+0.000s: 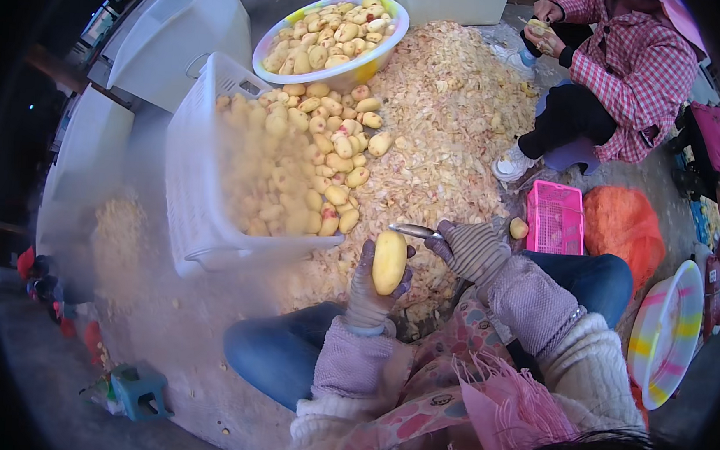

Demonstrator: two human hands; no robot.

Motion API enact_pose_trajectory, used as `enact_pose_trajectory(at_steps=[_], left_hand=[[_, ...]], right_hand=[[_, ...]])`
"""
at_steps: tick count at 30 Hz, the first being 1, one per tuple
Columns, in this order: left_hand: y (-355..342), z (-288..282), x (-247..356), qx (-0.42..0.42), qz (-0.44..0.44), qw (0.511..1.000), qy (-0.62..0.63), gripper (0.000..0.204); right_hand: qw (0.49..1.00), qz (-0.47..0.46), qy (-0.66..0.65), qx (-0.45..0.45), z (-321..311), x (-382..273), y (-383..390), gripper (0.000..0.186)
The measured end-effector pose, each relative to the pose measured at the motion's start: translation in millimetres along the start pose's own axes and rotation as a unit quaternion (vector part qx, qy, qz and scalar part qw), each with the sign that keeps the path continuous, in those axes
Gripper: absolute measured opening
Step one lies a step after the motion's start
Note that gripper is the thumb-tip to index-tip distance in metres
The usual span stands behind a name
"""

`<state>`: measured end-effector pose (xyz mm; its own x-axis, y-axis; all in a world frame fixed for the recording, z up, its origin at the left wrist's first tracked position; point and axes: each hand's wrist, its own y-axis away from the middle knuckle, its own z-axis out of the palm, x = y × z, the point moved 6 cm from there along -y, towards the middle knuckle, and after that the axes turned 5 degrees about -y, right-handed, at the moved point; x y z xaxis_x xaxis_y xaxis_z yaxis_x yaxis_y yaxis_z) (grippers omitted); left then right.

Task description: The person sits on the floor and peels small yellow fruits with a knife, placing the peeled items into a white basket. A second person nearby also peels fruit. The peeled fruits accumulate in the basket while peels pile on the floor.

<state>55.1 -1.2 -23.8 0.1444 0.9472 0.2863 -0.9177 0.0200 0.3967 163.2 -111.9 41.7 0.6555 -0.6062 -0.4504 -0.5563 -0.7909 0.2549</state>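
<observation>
In my gloved left hand (370, 290) a pale yellow, peeled potato (389, 262) is held upright, with fingers wrapped round its sides. My right hand (471, 250), in a striped glove, grips a metal peeler (414, 230). The peeler's tip lies close to the potato's top end; I cannot tell whether they touch. Before me a white plastic crate (200, 178) lies tipped on its side, and unpeeled potatoes (332, 149) spill from its mouth. A wide heap of peelings (445, 106) spreads beyond my hands.
A colourful basin (401, 29) of peeled potatoes stands behind the crate. Another person (624, 84) in a checked shirt sits at the far right, holding a potato. Nearby are a pink basket (555, 220), an orange net sack (621, 229), another basin (662, 338) and a small stool (140, 391).
</observation>
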Motion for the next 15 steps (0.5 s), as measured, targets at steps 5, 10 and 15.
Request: enact_pose_trajectory(at_steps=[5,10,15], left_hand=[[6,-22,0,0.156,0.051,0.974,-0.155,0.056],[3,-23,3,0.09,0.078,0.979,-0.167,0.055],[4,-13,-5,-0.047,0.019,0.998,0.029,0.06]], right_hand=[[0.996,0.011,-0.007,0.085,10,10,-6,0.044],[0.987,-0.151,-0.014,0.052,21,-18,18,0.045],[0.993,-0.047,-0.058,0.093,7,9,4,0.043]])
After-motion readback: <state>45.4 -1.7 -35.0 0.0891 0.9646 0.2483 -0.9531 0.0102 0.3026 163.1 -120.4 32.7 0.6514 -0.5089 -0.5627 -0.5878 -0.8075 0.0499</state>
